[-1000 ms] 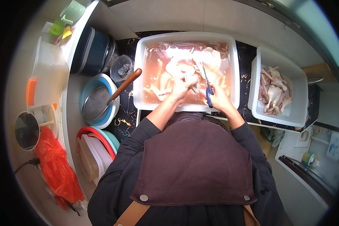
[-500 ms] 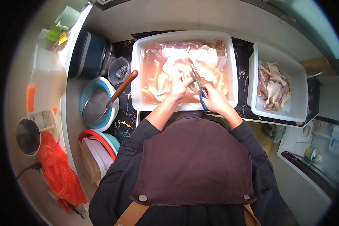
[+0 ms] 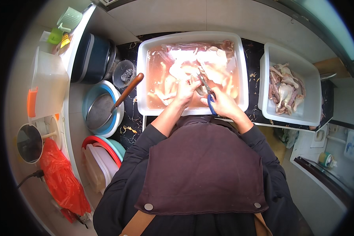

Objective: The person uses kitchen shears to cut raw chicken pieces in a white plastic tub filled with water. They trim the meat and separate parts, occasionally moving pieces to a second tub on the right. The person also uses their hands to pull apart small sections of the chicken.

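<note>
Hands above a white tub [image 3: 142, 88] of cloudy pink water on the dark bench [image 3: 128, 135]. The left hand [image 3: 186, 91], fingers curled together, pinches a pale poultry piece [image 3: 201, 91] at the tub's near side; glare hides which part. The right hand [image 3: 222, 103] closes around the blue handles of 1 pair of scissors [image 3: 211, 104], blades against or just beside the piece. The wet meat is probably soft and slippery, best gripped firmly at a bony part, clear of the blades.
</note>
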Demonstrator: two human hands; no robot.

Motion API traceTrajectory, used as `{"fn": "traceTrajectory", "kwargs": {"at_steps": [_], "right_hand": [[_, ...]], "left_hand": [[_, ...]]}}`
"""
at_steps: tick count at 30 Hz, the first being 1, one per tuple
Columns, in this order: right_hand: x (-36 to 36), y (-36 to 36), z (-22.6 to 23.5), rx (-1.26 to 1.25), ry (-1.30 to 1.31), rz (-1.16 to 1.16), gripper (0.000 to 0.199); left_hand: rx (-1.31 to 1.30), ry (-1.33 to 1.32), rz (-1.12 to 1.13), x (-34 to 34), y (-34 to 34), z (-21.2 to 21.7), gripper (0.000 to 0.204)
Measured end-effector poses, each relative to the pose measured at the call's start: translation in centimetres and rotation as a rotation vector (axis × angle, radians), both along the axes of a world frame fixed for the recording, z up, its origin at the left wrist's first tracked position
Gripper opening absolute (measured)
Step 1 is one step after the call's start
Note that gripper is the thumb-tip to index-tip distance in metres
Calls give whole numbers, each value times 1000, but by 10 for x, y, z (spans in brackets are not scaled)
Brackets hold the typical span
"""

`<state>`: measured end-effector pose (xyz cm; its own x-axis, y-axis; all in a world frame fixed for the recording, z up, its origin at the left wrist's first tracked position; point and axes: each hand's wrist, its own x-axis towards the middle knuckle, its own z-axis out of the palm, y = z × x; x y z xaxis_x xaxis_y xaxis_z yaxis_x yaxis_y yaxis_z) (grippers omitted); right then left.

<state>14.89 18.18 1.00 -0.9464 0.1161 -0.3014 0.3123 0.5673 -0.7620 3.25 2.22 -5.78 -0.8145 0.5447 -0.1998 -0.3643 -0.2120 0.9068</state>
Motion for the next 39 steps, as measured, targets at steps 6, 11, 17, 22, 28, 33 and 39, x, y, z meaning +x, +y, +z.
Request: {"fn": "traceTrajectory", "kwargs": {"at_steps": [6,11,17,22,28,33,39], "right_hand": [[1,-2,3,33,29,5,55],[0,-1,5,10,-11,12,52],[-2,6,5,58,-44,53,52],[-2,10,16,60,-66,74,51],[0,8,3,69,-74,73,52],[-1,4,4,53,-70,69,53],[-4,3,4,47,-88,56,53]], "left_hand": [[-24,-16,6,5,2,17,18],[-16,-35,-24,2,-1,9,10],[-11,-7,-88,-5,-8,-2,14],[18,-51,-67,-2,-4,4,19],[18,-57,-94,1,-5,-6,22],[-63,33,-62,3,-2,-5,19],[-66,36,-65,7,0,-1,19]]}}
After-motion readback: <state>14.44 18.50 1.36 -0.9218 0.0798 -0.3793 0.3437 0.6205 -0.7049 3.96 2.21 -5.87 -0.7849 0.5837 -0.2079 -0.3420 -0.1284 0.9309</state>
